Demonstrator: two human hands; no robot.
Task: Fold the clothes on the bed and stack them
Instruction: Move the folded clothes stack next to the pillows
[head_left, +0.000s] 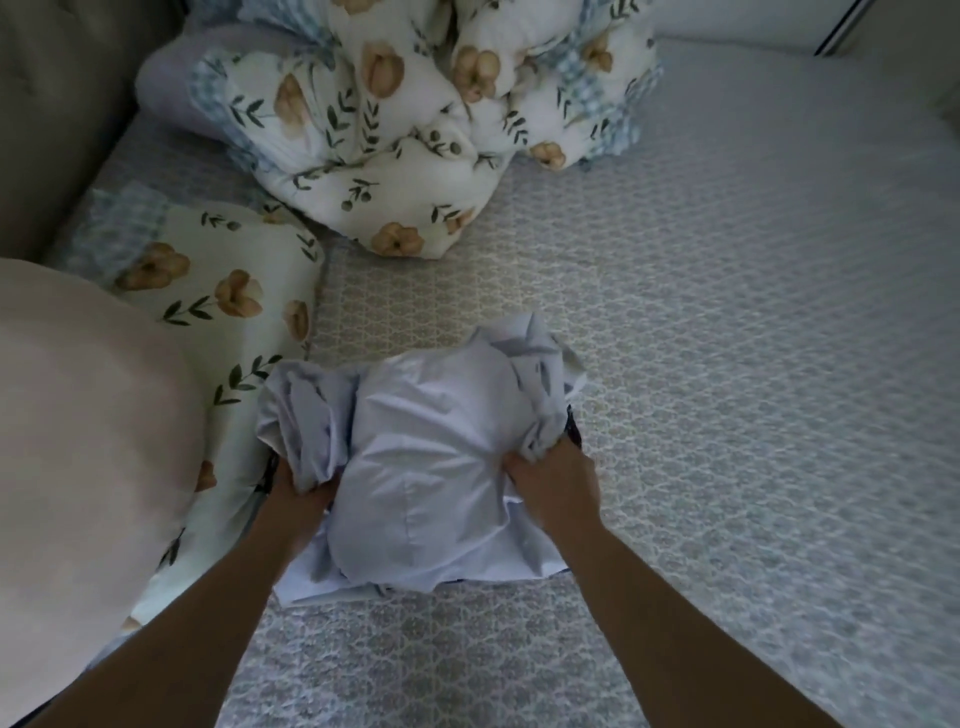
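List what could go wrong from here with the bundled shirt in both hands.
1. The pale lilac shirt is bunched, not flat; both the left hand and the right hand grip wads of cloth, so creases may get folded in.
2. A loose collar end sticks out on top and might slip free, likely undoing the bundle.
3. A dark garment edge shows beneath; lifting could drag it along.

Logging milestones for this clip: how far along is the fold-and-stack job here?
Done: no finished stack is clearly visible, only a dark edge under the bundle. In hand: the white shirt is partly gathered, still rumpled, with the left hand gripping its left side and the right hand its right. Left: flatten and finish this fold, then stack it. No other loose clothes show on the bed.
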